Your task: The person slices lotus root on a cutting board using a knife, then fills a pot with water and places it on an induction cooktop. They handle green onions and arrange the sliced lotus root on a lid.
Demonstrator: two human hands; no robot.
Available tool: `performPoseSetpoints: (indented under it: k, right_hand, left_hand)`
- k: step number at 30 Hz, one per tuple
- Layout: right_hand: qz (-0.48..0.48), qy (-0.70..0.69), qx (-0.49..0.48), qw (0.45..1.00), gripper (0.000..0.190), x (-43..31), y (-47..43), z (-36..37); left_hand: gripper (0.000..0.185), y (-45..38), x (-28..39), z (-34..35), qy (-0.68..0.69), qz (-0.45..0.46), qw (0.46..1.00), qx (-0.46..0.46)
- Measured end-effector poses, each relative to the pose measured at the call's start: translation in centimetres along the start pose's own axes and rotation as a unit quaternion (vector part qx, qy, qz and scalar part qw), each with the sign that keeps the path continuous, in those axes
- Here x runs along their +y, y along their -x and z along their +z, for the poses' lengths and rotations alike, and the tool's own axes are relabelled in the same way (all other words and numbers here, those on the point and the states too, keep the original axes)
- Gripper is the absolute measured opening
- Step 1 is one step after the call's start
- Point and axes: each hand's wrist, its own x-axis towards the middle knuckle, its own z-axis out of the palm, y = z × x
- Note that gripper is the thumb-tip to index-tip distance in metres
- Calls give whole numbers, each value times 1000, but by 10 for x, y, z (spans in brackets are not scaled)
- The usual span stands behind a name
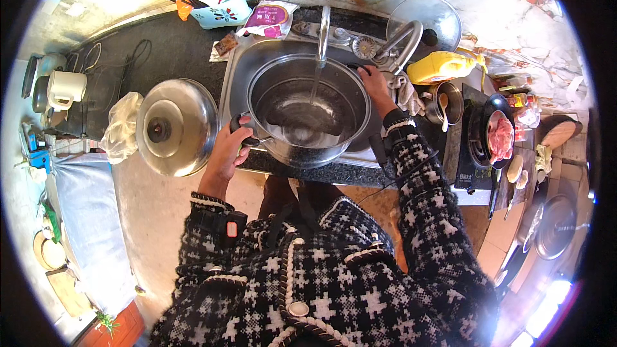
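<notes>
A large stainless steel pot (308, 156) is in the sink (234, 77), under a chrome faucet (323, 33). Water runs from the spout into the pot, and water covers its bottom. My left hand (226, 152) grips the black handle on the pot's near left side. At the far right side, my right hand (377, 87) has hold of the other black handle, its fingers partly hidden from view. A domed metal lid (188, 101) with a black knob lies on the counter left of the sink.
Behind the sink stand a blue utensil basket (221, 14), a purple-and-white packet (270, 18) and a glass lid (443, 14). Rightward are a yellow jug (438, 67), a small saucepan (453, 94) with a spoon, and raw meat (500, 137) on the stove. A plastic bag (120, 125) lies left.
</notes>
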Motion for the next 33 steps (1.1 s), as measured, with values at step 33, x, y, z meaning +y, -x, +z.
performPoseSetpoints:
  k: [33]
  right_hand:
    - [-160,14,2,987,45,-3,-34,14]
  left_hand:
    - [45,6,-10,-9,-34,3,999,8]
